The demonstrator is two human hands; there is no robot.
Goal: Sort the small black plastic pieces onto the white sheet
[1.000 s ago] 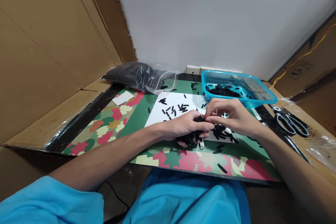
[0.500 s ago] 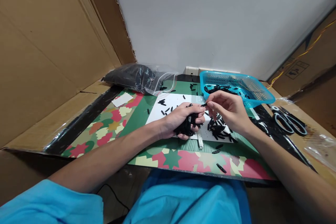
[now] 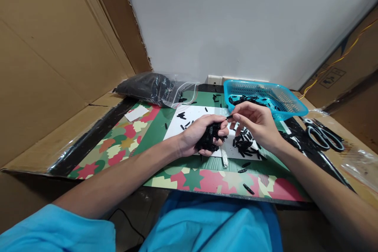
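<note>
My left hand [image 3: 203,132] is closed around a bunch of small slim black pieces [image 3: 211,136]; they look like hair clips, though their exact kind is hard to make out. Thumb and forefinger of my right hand [image 3: 255,122] pinch one black piece [image 3: 229,117], whose other end meets the left fingertips. Below the right hand, a loose heap of the same pieces [image 3: 245,143] lies on a white sheet [image 3: 174,128]. A few more pieces [image 3: 248,189] rest near the table's front edge.
Behind my right hand stands a blue plastic basket [image 3: 295,104] with black pieces inside. A zip bag [image 3: 153,86] full of dark material lies at the back left. Scissors [image 3: 323,136] lie at the right. Cardboard [image 3: 59,47] walls the left side.
Both hands stay nearly in place. The left fingers have shifted slightly around the bunch, and the pinched piece still sits between the two hands. The view has moved a little.
</note>
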